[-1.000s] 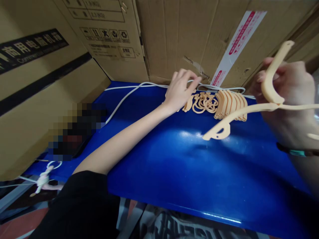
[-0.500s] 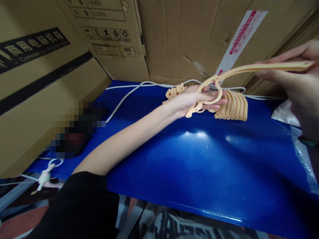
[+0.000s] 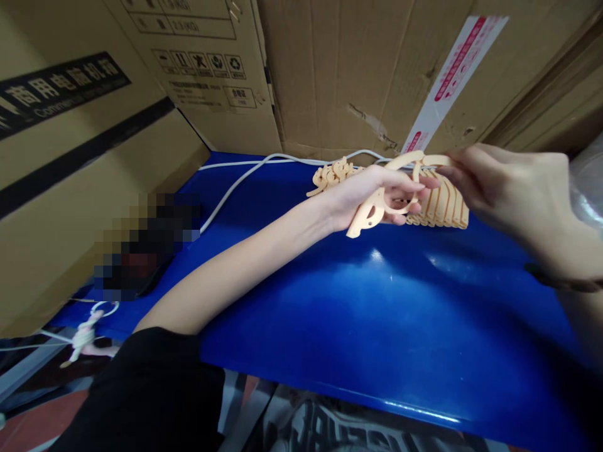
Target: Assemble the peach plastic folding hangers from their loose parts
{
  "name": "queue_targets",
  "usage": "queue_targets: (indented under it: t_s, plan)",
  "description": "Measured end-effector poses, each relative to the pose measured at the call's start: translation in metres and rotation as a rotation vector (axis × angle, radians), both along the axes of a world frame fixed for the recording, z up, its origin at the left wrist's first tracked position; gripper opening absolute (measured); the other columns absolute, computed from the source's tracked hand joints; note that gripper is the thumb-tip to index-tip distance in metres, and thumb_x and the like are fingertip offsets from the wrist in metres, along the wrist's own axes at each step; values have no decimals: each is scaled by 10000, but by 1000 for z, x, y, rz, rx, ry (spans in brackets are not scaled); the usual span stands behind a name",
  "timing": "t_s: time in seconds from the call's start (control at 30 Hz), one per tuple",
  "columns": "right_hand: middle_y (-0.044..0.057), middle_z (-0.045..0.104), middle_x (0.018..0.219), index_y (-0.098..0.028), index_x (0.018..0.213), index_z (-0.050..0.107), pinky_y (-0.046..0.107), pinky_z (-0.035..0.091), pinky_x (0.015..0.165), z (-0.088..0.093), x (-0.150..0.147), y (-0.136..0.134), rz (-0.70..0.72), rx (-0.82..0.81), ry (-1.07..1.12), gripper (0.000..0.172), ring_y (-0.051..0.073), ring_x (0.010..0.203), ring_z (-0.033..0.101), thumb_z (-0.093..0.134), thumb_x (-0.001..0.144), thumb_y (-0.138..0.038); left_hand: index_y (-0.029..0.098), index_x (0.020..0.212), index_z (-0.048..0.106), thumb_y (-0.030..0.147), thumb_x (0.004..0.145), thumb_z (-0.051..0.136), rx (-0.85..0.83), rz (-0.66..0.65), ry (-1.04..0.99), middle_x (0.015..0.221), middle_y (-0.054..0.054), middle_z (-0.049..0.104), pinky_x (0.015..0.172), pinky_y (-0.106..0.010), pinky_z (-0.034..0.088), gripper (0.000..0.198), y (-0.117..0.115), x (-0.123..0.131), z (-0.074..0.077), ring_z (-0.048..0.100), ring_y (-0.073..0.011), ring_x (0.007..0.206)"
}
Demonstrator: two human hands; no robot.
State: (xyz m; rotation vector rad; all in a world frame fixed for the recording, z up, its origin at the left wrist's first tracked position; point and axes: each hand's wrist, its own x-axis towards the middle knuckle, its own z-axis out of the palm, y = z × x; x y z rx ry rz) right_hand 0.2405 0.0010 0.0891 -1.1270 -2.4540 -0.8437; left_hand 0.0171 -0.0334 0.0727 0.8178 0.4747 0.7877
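A beige clothes hanger (image 3: 362, 218) is held up above the blue table, its curved parts crossing my left palm. My left hand (image 3: 370, 187) is closed around it, palm turned up and fingers loosely curled. At the hanger's right side, my right hand (image 3: 504, 188) pinches the arm between thumb and fingers, hiding that end. Just behind my hands, a row of similar beige hangers (image 3: 440, 204) lies on the table. More curved beige pieces (image 3: 332, 176) show left of my left hand, partly covered by it.
Cardboard boxes (image 3: 330, 81) stand along the back and left of the blue table (image 3: 301, 314). A white cable (image 3: 235, 188) runs along the back. At the left lies a blurred dark object (image 3: 146, 257), with a knotted cord (image 3: 85, 333) by the table edge.
My right hand has moved left and slightly down, closer to my left hand, and now pinches the hanger's arm nearer its middle. The hanger's left end has dipped a little.
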Motion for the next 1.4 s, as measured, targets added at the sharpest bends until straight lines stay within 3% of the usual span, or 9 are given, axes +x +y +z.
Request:
queue_targets:
  t_s: [0.17,0.37,0.47,0.57,0.67,0.8,1.03,1.3,1.4]
  plan:
    - [93,622,614,-176,919,729,314,231,530,3,-6,-3,-64,-143,-27,684,204,555,522,178,1045,-562,163,760,468,69,664,504,61,-79,-11,716,-9,447,483,-187,257,140,-6,0,5,474,-94,623]
    - [54,663,678,-199,995,762,295,300,594,5,-7,17,-346,-660,181,400,161,586,522,461,1001,-463,193,717,430,44,609,480,401,124,652,673,9,419,511,-235,266,191,-9,12,-11,378,-108,590]
    - [95,707,777,-142,1060,755,299,341,636,2,6,34,-434,-622,404,396,142,606,523,427,1011,-360,192,701,435,56,635,464,416,108,731,683,6,440,533,-242,286,154,-8,16,-17,388,-115,613]
    - [168,742,957,-99,1102,738,313,348,673,-4,18,44,-524,-532,405,335,182,761,599,465,958,-230,187,704,428,59,668,461,361,156,716,704,8,448,559,-234,310,137,-5,16,-21,401,-106,628]
    - [192,748,1049,-118,1149,744,339,337,687,-12,23,47,-573,-464,319,356,256,919,652,488,958,-275,186,723,450,142,787,471,304,171,699,711,6,481,545,-222,328,80,-1,16,-25,410,-101,604]
    - [193,753,1077,-125,1146,767,337,376,702,-22,23,48,-580,-489,248,377,299,973,677,515,965,-339,199,721,407,339,949,365,140,161,622,666,0,508,473,-200,305,270,0,19,-28,413,-92,520]
    - [232,731,1089,-79,1152,751,358,445,781,-35,16,47,-558,-519,224,399,324,980,672,517,963,-341,210,727,363,473,997,270,-35,203,606,590,15,475,372,-183,202,388,5,21,-34,355,-69,384]
    - [260,713,1138,-86,1234,714,379,426,813,-31,16,42,-509,-567,229,399,321,1050,647,502,952,-274,201,764,483,590,947,489,68,243,581,688,-9,553,364,-172,268,429,8,9,-47,472,-70,449]
    - [249,718,1086,-115,1192,725,398,419,759,-28,11,38,-532,-515,255,416,323,974,650,481,971,-370,197,756,529,635,898,587,174,290,586,652,-5,534,357,-175,268,464,9,5,-47,477,-78,464]
